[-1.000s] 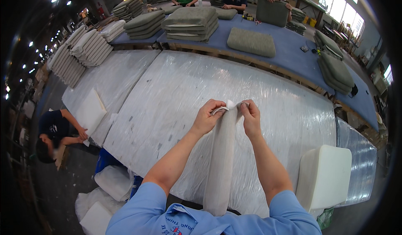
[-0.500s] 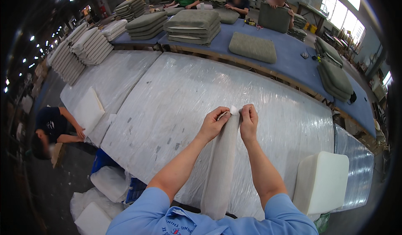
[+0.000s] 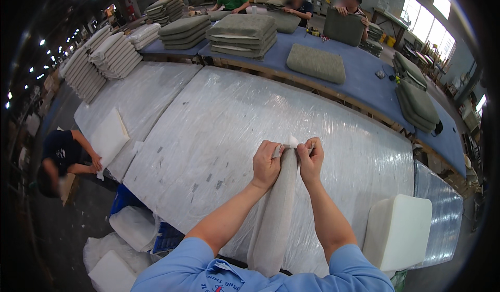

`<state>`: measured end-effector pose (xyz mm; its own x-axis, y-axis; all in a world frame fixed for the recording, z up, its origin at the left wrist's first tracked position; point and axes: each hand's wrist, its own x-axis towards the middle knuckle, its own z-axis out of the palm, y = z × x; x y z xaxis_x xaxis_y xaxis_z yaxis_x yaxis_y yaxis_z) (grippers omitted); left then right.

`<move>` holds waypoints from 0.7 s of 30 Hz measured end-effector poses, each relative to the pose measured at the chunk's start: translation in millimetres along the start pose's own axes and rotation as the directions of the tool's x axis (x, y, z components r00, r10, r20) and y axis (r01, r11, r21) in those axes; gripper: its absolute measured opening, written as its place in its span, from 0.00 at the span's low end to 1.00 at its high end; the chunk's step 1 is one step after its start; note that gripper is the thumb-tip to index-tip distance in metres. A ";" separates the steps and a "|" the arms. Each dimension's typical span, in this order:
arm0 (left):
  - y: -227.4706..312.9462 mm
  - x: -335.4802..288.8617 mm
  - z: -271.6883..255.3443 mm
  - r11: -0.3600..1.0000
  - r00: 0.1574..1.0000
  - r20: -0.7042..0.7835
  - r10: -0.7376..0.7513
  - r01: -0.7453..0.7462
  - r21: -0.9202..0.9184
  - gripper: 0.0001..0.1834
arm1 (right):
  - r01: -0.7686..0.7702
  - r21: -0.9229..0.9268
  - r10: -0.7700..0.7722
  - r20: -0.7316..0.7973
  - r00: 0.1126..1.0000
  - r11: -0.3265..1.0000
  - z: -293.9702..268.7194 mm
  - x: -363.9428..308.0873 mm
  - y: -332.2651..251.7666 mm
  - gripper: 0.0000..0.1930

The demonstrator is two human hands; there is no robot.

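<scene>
A light grey fabric-covered cushion (image 3: 274, 214) stands on its narrow edge in front of my body, its far end pointing away from me. White padding (image 3: 293, 141) pokes out at that far end, between my hands. My left hand (image 3: 267, 163) is closed, pinching the cover's fabric edge on the left side of the opening. On the right side, my right hand (image 3: 311, 160) pinches the cover's other edge between thumb and fingers. Below the hands is a table (image 3: 208, 136) wrapped in clear plastic film.
A white foam block (image 3: 398, 232) stands at the table's near right. Across a blue table (image 3: 364, 78) lie grey cushions (image 3: 242, 34), with several people behind it. At left, a co-worker (image 3: 67, 151) handles a white foam pad (image 3: 109, 138). Plastic-wrapped foam (image 3: 134, 227) sits at lower left.
Both hands have moved slightly down toward me, still on the cover edges. My left hand has turned, its knuckles now more upward. The co-worker's hands at left have shifted slightly.
</scene>
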<state>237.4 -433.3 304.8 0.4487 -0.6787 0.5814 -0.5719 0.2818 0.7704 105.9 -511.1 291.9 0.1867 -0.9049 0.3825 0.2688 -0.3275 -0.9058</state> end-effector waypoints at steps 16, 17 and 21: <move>-16.5 4.1 -18.2 0.943 0.893 0.417 -0.171 0.271 -0.194 0.19 | -0.104 0.031 0.096 0.196 0.976 0.994 -28.5 -0.4 -0.9 0.05; -16.7 4.5 -20.4 0.954 0.882 0.430 -0.196 0.272 -0.124 0.19 | -0.100 0.052 0.089 0.186 0.979 0.994 -27.8 -0.8 -0.2 0.05; -6.5 4.3 -17.3 0.986 0.922 0.350 -0.163 0.164 0.026 0.17 | -0.092 0.085 0.077 0.171 0.982 0.992 -30.4 -2.2 -0.1 0.06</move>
<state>254.9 -426.3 306.8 0.2669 -0.9094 0.3191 -0.5081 0.1486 0.8484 76.8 -517.4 285.6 0.3660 -0.8673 0.3374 0.3298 -0.2181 -0.9185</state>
